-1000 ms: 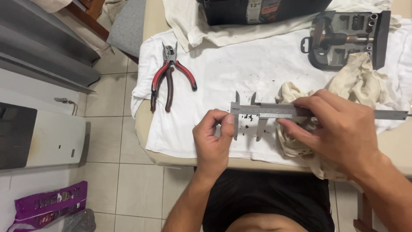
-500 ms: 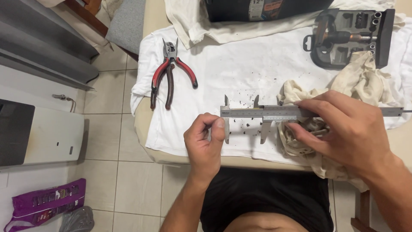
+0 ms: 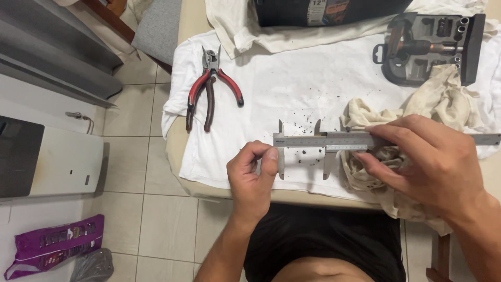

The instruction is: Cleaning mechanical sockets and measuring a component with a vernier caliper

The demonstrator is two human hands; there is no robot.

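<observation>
A steel vernier caliper [image 3: 334,141] lies level over a white cloth [image 3: 313,89] on the table, its jaws pointing toward me and a gap between them. My left hand [image 3: 253,175] pinches the fixed jaw at the caliper's left end between thumb and forefinger. My right hand [image 3: 428,159] grips the beam and slider together with a dirty beige rag [image 3: 370,156] bunched beneath it. Dark specks dot the cloth under the jaws.
Red-handled pliers [image 3: 211,86] lie at the cloth's left. A grey case with a screwdriver and sockets [image 3: 425,47] sits at the back right, a black box [image 3: 323,8] behind. On the tiled floor stand a white appliance [image 3: 52,162] and a purple bag [image 3: 55,245].
The caliper has shifted left and the jaws stand wider apart. My left hand moved from under the beam to pinch the left jaw.
</observation>
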